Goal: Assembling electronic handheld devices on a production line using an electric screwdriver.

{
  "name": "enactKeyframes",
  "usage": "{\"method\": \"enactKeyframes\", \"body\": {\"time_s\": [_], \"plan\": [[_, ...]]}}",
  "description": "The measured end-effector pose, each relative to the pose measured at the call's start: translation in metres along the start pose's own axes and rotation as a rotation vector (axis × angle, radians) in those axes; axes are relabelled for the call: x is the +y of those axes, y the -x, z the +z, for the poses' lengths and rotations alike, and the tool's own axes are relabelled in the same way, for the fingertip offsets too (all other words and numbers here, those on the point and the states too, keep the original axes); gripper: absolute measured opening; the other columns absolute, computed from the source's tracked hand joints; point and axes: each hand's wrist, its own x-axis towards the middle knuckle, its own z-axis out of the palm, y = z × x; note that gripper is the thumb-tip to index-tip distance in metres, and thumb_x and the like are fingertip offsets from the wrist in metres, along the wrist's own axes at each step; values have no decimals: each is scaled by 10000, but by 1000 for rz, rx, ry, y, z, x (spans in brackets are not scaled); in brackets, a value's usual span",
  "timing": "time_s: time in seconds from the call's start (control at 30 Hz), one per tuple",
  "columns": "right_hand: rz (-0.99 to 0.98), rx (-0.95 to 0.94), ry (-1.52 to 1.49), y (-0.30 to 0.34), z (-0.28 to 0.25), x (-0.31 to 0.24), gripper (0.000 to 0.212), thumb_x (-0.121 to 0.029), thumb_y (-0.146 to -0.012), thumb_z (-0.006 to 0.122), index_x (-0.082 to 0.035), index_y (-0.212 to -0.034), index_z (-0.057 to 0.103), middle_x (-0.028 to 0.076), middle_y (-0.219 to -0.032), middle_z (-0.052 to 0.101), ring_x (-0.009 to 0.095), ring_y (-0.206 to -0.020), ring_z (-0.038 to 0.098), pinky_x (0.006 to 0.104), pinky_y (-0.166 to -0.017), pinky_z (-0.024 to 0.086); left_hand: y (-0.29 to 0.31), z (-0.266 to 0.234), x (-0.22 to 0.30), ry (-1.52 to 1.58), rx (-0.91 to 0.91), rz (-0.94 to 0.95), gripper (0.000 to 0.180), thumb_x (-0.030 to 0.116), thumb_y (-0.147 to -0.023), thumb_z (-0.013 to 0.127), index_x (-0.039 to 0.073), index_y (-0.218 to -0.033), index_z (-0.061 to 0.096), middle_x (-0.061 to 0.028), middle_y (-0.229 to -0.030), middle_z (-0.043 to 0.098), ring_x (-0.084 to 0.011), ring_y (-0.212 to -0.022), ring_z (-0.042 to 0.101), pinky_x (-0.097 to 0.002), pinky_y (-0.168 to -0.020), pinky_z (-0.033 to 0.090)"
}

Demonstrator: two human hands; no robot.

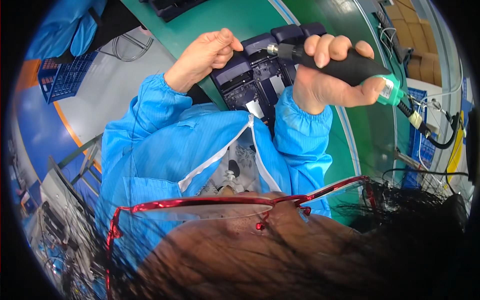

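Observation:
My right hand is wrapped round a black electric screwdriver with a green rear end. The tool lies nearly level, its metal nose pointing left. Close to that nose is my left hand, thumb and forefinger pinched together. Whatever the pinch holds, if anything, is too small to make out. Below both hands, several dark blue-purple device housings stand side by side on the green bench. Their inner parts and pale labels show, though my sleeves cover some of them.
A black cable trails from the screwdriver's rear to the right. Another dark housing sits at the bench's far edge. Blue baskets stand at left, with blue fabric above them. Cardboard boxes are stacked at far right.

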Motion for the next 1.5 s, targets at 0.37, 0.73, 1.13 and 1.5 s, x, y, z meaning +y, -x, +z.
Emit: {"method": "enactKeyframes", "body": {"time_s": [0.37,0.73,1.13,1.5], "plan": [[-18,-67,46,2,5,23,581,-674,-797,392,-169,-1001,595,95,-605,514,202,-452,449,393,-450,394,6,7,10,-83,51,-40,499,442,-926,468,-42,-985,577,69,-570,284,-46,-489,224,-199,-422,185],[-49,-158,39,-1,0,27,591,-676,-804,391,-159,-1021,577,101,-612,520,204,-454,458,402,-451,415,6,14,13,-153,67,-47,514,446,-930,454,-54,-981,562,66,-574,304,-46,-489,227,-201,-427,187],[-36,-194,-3,7,17,18,582,-594,-759,613,-99,-1029,469,79,-704,507,193,-527,493,366,-534,426,7,14,11,-177,78,-56,463,439,-947,447,7,-885,604,85,-555,291,-38,-487,211,-202,-429,175],[-49,-177,2,7,18,15,609,-629,-744,600,-104,-1024,467,73,-675,493,194,-510,480,367,-540,422,5,21,12,-190,98,-85,466,456,-947,437,34,-843,605,88,-544,297,-35,-477,203,-203,-424,174]]}}
